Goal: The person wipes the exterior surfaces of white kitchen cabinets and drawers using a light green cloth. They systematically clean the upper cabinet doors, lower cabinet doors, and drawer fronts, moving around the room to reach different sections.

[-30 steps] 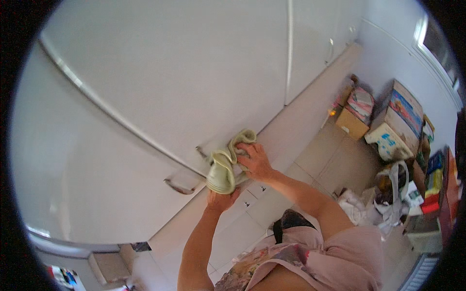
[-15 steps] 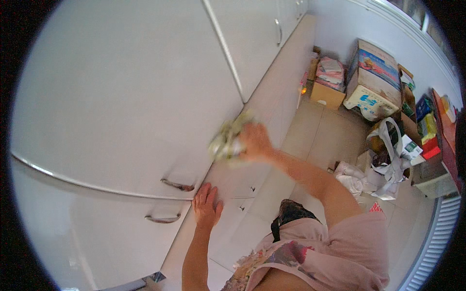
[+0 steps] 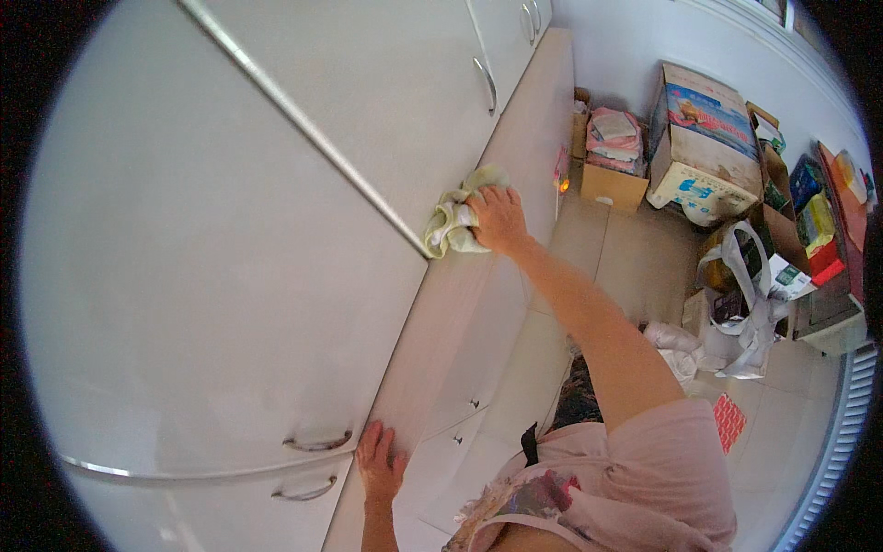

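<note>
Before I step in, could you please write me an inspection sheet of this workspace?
Surface: pale ledge running along the foot of white cabinet doors.
Items in use: pale green cloth, crumpled, at the edge where the doors meet the ledge.
Clutter: small open cardboard box, larger box and bag with pale handles beyond the ledge; red patterned sheet on the floor.
Hands: left hand on the ledge, without the cloth; right hand over the cloth, grip partly hidden.
Cables: nothing seen.
Surroundings: tiled floor, pale wall, ribbed radiator at the right.
</note>
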Motion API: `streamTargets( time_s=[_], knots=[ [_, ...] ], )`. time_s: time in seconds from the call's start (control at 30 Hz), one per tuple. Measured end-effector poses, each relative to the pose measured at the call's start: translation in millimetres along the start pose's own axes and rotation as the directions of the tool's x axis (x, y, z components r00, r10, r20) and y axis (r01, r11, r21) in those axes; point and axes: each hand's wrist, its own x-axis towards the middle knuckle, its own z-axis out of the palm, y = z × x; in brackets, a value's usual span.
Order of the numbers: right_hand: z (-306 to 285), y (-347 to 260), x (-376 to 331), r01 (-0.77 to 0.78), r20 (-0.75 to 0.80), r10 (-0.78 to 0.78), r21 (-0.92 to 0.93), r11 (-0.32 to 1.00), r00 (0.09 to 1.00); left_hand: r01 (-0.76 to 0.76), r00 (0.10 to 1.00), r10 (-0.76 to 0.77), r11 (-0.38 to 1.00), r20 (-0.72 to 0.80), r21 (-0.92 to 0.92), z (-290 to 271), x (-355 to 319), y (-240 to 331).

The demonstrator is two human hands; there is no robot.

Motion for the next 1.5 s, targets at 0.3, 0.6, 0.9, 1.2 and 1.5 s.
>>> streamTargets(
  time_s=[0.3,0.6,0.9,1.2,1.5],
  knots=[
    [6,146,140,-0.039,0.057,0.048,-0.147,0.988,0.997,0.153,0.976,-0.17,0.98,-0.137,-0.126,50,133,81],
    [9,200,180,0.068,-0.017,-0.069,-0.077,0.995,0.997,0.22,0.957,-0.2,0.973,-0.211,0.074,94,266,117],
    [-7,-7,8,0.529,0.0,-0.59,0.444,0.724,0.807,0.365,0.928,-0.373,0.919,0.025,0.15,105,255,107],
    [-36,2,85,-0.22,0.11,0.475,0.958,0.182,0.873,0.244,0.949,-0.224,0.967,-0.221,0.071,95,257,113],
    [-42,-96,55,0.799,-0.652,-0.481,0.365,0.478,0.586,0.241,0.954,-0.235,0.97,-0.188,0.011,102,250,109]
  ],
)
